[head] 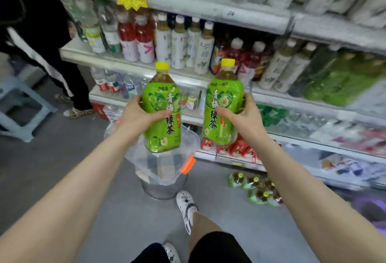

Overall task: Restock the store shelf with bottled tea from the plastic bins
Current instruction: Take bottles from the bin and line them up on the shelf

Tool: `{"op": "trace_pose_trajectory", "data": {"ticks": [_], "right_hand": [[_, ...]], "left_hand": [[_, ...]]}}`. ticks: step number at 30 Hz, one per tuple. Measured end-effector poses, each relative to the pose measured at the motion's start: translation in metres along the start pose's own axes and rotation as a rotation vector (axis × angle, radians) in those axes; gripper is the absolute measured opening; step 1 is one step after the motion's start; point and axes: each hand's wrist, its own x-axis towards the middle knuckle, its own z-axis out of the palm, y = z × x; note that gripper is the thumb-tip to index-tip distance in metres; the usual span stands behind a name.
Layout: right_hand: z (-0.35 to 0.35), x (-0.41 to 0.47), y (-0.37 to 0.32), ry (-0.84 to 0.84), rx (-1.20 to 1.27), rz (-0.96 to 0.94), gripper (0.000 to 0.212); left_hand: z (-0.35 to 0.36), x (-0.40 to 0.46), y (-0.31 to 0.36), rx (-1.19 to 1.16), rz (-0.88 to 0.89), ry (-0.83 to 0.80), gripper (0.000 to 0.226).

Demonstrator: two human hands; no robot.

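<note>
Left hand [139, 110] grip holds green tea bottle [162, 108]; right hand [240, 109] grip holds second bottle [224, 103]. Both upright, raised above clear bin [189, 137], facing shelf [271, 97], likely for placing.

Both bare forearms extended forward, converging slightly. Left hand [139, 110] raised, fingers and thumb curled round bottle side. Right hand [244, 110] held level with it, thumb laid across label, fingers wrapped behind. Hands kept well apart.
</note>
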Motion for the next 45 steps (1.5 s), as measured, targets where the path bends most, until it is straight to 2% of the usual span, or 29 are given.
{"op": "trace_pose_trajectory", "data": {"ticks": [5, 9, 13, 15, 19, 22, 24, 25, 29, 33, 35, 39, 45], "right_hand": [[-0.087, -0.021, -0.062, 0.123, 0.044, -0.133, 0.074], [-0.152, -0.022, -0.105, 0.214, 0.110, -0.230, 0.066], [-0.213, -0.014, -0.148, 0.221, 0.140, -0.303, 0.071], [-0.241, -0.002, -0.167, 0.237, 0.135, -0.346, 0.064], [-0.296, 0.035, -0.207, 0.286, 0.107, -0.440, 0.068], [-0.333, 0.070, -0.240, 0.255, 0.100, -0.495, 0.064], [-0.352, 0.095, -0.263, 0.260, 0.141, -0.556, 0.058], [-0.360, 0.108, -0.275, 0.260, 0.160, -0.582, 0.054], [-0.383, 0.165, -0.312, 0.190, 0.158, -0.626, 0.057], [-0.390, 0.220, -0.329, 0.160, 0.147, -0.656, 0.056], [-0.387, 0.244, -0.332, 0.145, 0.138, -0.658, 0.053], [-0.379, 0.290, -0.331, 0.146, 0.130, -0.649, 0.053], [-0.369, 0.330, -0.316, 0.100, 0.172, -0.593, 0.050]], "left_hand": [[0.028, -0.019, 0.081, -0.053, 0.167, -0.118, 0.087], [0.052, -0.032, 0.149, -0.090, 0.319, -0.185, 0.100], [0.078, -0.036, 0.215, -0.136, 0.436, -0.224, 0.102], [0.093, -0.036, 0.246, -0.138, 0.484, -0.244, 0.108], [0.123, -0.031, 0.308, -0.142, 0.589, -0.206, 0.107], [0.144, -0.021, 0.351, -0.195, 0.628, -0.147, 0.106], [0.155, -0.013, 0.378, -0.206, 0.657, -0.097, 0.091], [0.159, -0.010, 0.390, -0.207, 0.669, -0.064, 0.082], [0.171, 0.006, 0.427, -0.297, 0.668, 0.015, 0.077], [0.181, 0.024, 0.449, -0.353, 0.668, 0.066, 0.050], [0.184, 0.028, 0.455, -0.354, 0.669, 0.081, 0.054], [0.186, 0.038, 0.463, -0.347, 0.658, 0.129, 0.081], [0.187, 0.044, 0.467, -0.352, 0.658, 0.151, 0.073]]}}
